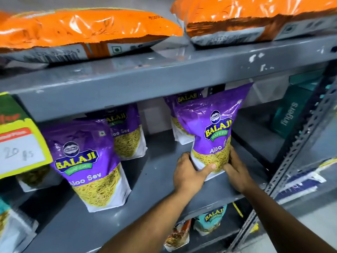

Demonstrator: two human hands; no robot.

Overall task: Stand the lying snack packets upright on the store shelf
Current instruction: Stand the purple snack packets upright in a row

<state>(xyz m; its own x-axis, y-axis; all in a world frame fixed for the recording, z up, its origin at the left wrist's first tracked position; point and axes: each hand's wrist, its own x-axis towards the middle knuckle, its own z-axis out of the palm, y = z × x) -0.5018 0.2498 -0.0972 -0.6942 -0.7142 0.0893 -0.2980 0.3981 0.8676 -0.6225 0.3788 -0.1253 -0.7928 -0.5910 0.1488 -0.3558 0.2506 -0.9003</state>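
Note:
A purple Aloo Sev packet (212,128) stands upright on the grey middle shelf (158,179), right of centre. My left hand (189,172) grips its lower left corner, thumb across the front. My right hand (237,170) presses its lower right side. Behind it stands another purple packet (178,114), mostly hidden. A third purple packet (89,161) stands upright at the front left, and a fourth (127,132) stands behind that one.
Two big orange bags (82,31) (246,17) lie flat on the upper shelf (164,73). A yellow price tag (20,143) hangs at the left edge. A teal box (291,114) leans at the right behind the perforated upright (300,143). More packets (209,221) sit on the shelf below.

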